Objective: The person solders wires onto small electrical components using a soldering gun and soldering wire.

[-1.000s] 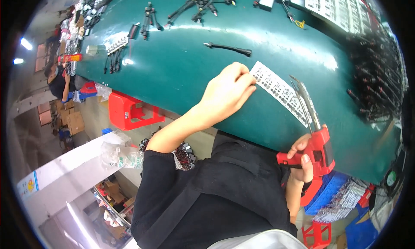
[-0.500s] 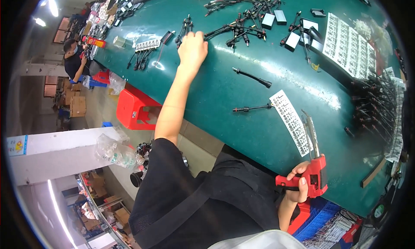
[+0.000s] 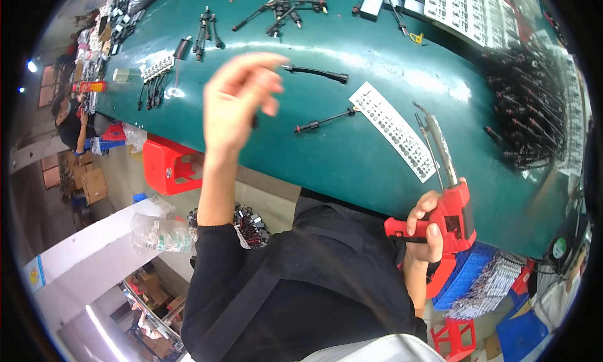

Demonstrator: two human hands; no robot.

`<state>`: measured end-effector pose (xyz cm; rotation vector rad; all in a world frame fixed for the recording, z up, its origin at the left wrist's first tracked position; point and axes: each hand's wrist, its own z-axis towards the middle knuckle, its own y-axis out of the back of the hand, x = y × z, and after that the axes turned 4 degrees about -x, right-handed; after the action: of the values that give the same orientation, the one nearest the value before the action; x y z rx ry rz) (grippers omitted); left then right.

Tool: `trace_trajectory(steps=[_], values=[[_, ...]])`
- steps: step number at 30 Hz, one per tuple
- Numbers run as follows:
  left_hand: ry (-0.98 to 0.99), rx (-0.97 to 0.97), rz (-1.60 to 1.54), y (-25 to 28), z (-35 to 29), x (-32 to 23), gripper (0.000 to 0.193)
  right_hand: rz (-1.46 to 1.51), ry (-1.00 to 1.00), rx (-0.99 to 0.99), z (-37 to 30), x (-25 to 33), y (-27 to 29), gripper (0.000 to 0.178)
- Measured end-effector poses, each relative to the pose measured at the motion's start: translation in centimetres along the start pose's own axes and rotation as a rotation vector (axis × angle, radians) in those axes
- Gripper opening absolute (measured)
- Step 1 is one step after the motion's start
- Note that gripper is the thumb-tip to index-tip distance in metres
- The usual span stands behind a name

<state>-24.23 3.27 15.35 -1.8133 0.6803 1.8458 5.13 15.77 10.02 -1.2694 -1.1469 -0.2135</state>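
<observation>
Exposure is bright over the table (image 3: 389, 79), whose surface returns a pale glare band, strongest toward the right. A tube light (image 3: 113, 332) burns out white at lower left; small lamps (image 3: 31, 66) glow at upper left. Motion blur softens the left hand (image 3: 233, 111). Fisheye distortion bends outer edges; black vignetting surrounds the view.

You wear a black top (image 3: 301, 312) with soft folds, its left sleeve (image 3: 220, 252) ending near your elbow and leaving the forearm (image 3: 218, 192) bare. A broad black strap-like band (image 3: 248, 308) slants across your front. Your left hand (image 3: 235, 104) and right hand (image 3: 422, 250) are both bare.
</observation>
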Motion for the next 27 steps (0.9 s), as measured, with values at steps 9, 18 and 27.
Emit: trace_trajectory(steps=[9,18,27], values=[[0.283,0.582,-0.114,-9.6,-6.5,0.1,0.029,-0.426,-0.16,0.06,-0.7,1.3,-1.6,0.074],[0.278,0.695,-0.071,-10.0,-7.0,0.1,0.026,-0.521,-0.011,0.149,-0.4,1.6,-2.5,0.07],[0.044,0.657,0.033,-9.9,-7.2,0.4,0.026,-0.545,-0.017,0.168,-0.5,1.3,-2.6,0.072]])
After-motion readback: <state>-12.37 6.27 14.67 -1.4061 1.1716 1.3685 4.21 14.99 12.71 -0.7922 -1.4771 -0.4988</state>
